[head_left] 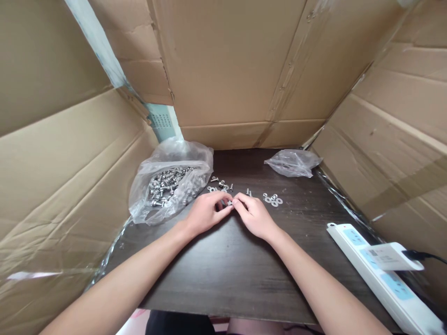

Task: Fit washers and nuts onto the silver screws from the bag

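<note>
My left hand point(208, 211) and my right hand point(254, 215) meet fingertip to fingertip above the table. Between them sits a small metal bolt point(229, 203), pinched from both sides; its far parts are covered by the fingers. Just beyond my left hand lie loose bolts point(214, 179), nuts and flat washers point(225, 188). Two bolts point(248, 191) are just past my right hand. To the right of that hand is a small group of washers point(274, 204) and nuts point(265, 195).
An open plastic bag point(195, 184) full of bolts point(165, 186) rests at the left. A second, crumpled plastic bag point(294, 163) lies at the back right. Along the right edge runs a white power strip point(370, 265) with a plugged-in adapter point(393, 257). Cardboard walls point(240, 60) surround the dark table point(216, 274).
</note>
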